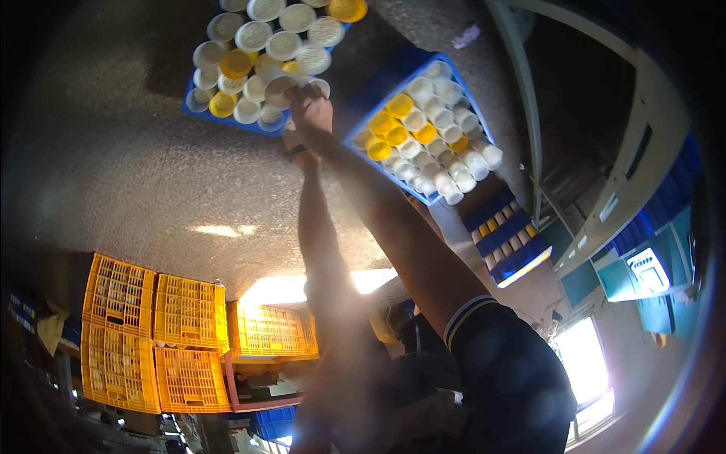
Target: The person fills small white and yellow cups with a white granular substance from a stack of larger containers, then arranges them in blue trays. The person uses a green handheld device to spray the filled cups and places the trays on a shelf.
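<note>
A blue crate (253, 128) at the top holds rows of round white and yellow cups, several with pale, grainy-looking contents. My right hand (311, 113) reaches to its near right corner, fingers closed at the rim of a tilted white cup (278, 92). Just below it is my left hand (293, 138), with a dark band at the wrist; its fingers are mostly hidden and blurred. To the right stands a second blue crate (355, 133), packed with white and yellow cups (426, 134) tilted in rows.
Yellow slatted crates (119, 295) are stacked at the lower left, with another yellow crate (272, 331) beside them. A smaller blue container (508, 240) with white and yellow pieces lies right of centre. A curved metal frame (529, 98) rises at the right, over rough grey floor (151, 181).
</note>
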Tool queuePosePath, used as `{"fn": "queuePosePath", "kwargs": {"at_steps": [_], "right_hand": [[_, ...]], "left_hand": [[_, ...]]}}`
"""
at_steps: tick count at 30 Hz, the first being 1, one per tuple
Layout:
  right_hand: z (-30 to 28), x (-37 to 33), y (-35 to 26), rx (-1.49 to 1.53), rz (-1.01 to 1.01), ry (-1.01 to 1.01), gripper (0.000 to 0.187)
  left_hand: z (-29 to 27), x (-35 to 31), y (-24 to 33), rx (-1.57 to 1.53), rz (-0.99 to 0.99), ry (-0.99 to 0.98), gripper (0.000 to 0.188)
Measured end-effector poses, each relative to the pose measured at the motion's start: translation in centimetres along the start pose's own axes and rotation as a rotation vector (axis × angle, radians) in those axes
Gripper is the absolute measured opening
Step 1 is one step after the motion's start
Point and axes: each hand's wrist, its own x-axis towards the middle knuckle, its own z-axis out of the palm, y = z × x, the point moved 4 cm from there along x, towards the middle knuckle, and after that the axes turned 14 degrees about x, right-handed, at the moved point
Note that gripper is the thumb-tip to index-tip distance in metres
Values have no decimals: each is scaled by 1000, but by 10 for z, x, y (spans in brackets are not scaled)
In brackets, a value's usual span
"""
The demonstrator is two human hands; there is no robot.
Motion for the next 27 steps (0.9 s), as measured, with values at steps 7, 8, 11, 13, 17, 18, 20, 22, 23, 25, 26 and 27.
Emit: {"fn": "queuePosePath", "kwargs": {"at_steps": [7,8,11,13,17,18,20,22,23,25,26,27], "right_hand": [[-195,-181,11,213,206,61,27],[-223,-206,23,159,127,86,27],[-284,-289,82,53,421,104,18],[-309,-329,131,10,473,44,14],[-317,-384,218,44,664,150,19],[-315,-392,232,194,675,240,20],[-308,-400,258,314,766,271,24],[-300,-397,269,194,749,105,27],[-297,-392,272,181,719,98,28],[-289,-384,276,189,739,50,30],[-286,-380,277,167,761,22,31],[-281,-377,279,139,825,-12,32]], "left_hand": [[2,-12,28,65,190,130,68],[4,-17,35,169,199,143,66],[17,-29,53,214,189,63,67],[26,-32,63,261,168,24,69],[41,-34,77,498,139,38,67],[41,-35,81,570,177,119,61],[45,-37,87,631,225,176,56],[47,-40,90,620,247,178,57],[50,-39,87,543,195,67,66],[49,-39,90,551,207,62,64],[48,-38,92,533,223,66,63],[47,-38,94,556,219,66,62]]}}
